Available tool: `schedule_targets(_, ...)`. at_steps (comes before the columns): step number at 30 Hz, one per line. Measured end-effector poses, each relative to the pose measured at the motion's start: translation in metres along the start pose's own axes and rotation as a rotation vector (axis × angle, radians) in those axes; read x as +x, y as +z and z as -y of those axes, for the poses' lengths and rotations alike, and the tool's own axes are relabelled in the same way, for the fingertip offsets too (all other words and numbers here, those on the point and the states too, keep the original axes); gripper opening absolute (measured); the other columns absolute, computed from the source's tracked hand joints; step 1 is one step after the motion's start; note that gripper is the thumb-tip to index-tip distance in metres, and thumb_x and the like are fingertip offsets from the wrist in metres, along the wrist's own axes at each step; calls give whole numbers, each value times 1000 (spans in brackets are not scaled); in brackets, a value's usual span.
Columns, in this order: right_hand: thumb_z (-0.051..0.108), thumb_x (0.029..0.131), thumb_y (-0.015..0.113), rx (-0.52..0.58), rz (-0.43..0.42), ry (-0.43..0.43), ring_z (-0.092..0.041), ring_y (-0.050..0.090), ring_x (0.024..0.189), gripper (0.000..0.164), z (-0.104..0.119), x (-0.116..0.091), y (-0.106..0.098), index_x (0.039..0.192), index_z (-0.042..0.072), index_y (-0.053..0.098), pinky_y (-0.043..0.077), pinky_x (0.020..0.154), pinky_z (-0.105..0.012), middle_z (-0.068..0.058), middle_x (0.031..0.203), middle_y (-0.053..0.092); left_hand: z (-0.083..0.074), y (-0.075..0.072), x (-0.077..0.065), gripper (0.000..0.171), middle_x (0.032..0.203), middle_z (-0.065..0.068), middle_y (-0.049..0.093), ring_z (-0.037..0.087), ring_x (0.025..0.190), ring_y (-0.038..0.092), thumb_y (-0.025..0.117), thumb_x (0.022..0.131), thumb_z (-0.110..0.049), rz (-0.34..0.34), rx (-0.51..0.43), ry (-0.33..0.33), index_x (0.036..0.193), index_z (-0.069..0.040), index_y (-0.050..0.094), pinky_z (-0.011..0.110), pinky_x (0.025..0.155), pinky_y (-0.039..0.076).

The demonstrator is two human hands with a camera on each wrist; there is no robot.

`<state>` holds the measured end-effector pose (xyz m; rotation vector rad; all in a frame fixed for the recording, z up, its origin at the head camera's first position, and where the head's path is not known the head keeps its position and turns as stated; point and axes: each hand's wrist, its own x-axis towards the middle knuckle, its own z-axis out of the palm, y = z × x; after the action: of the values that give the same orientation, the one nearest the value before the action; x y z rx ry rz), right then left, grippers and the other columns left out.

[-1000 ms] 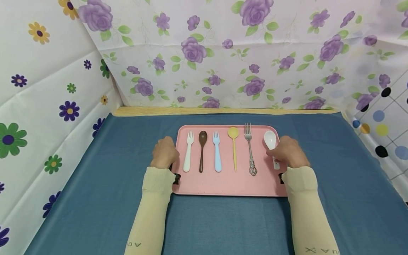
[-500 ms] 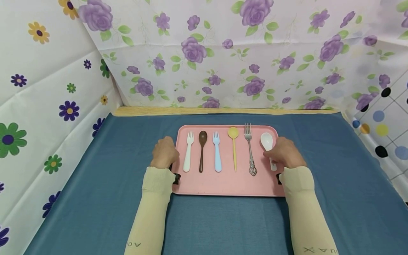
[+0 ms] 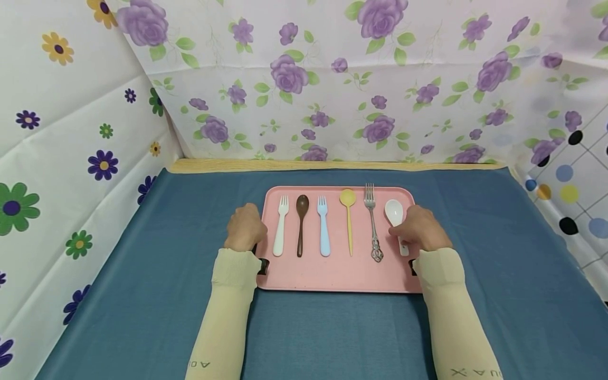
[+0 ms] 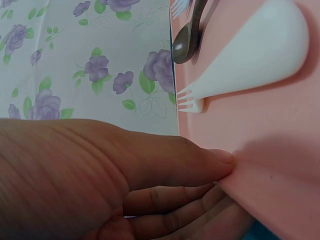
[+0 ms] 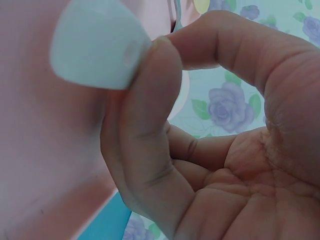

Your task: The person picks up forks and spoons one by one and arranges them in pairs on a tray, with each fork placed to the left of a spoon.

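A pink tray [image 3: 332, 277] lies on the blue cloth. My left hand [image 3: 245, 228] grips its left edge; in the left wrist view the thumb [image 4: 185, 160] is on top and the fingers curl beneath. My right hand [image 3: 423, 229] pinches the handle of a white spoon [image 3: 394, 212] between thumb and forefinger, over the tray's right side. The spoon tilts a little, its bowl toward the far left; the right wrist view shows its handle end [image 5: 97, 47] close up. Directly left of the spoon is an ornate silver fork [image 3: 372, 227], its tines reaching the tray's far rim.
Left of the silver fork, in a row on the tray, lie a yellow spoon [image 3: 348, 198], a light blue fork [image 3: 324, 235], a dark brown spoon [image 3: 302, 206] and a white fork [image 3: 279, 235]. Flowered sheets [image 3: 328, 116] rise behind and at the left.
My right hand has moved left, bringing the white spoon nearer the silver fork. The left hand and the tray have stayed put.
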<state>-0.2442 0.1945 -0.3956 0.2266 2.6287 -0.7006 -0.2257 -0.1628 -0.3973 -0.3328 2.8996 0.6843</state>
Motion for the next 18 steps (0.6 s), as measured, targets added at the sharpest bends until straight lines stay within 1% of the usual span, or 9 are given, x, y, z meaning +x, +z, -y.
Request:
schedule_targets(5,23,84,69,-8,-2,-3,-20,51,56,32,0,1,0,93,-6,59,41,52,-31,-12,68,51,0,0,0,4,73,16,56,30,63,55,57,82,4,0,8,4,82,2,61,40,52,44)
schedule_targets(11,22,83,70,0,2,-4,-21,52,57,33,1,1,2,95,-7,58,41,51,-31,-13,70,53,0,0,0,4,74,16,56,30,64,55,58,82,3,10,7,-5,85,2,61,39,52,44)
schedule_targets(18,21,83,70,7,2,-3,-22,54,58,34,1,2,3,97,-8,58,42,51,-31,-14,70,54,0,1,0,5,70,14,52,29,61,53,56,83,4,11,-4,-9,80,1,59,38,50,42)
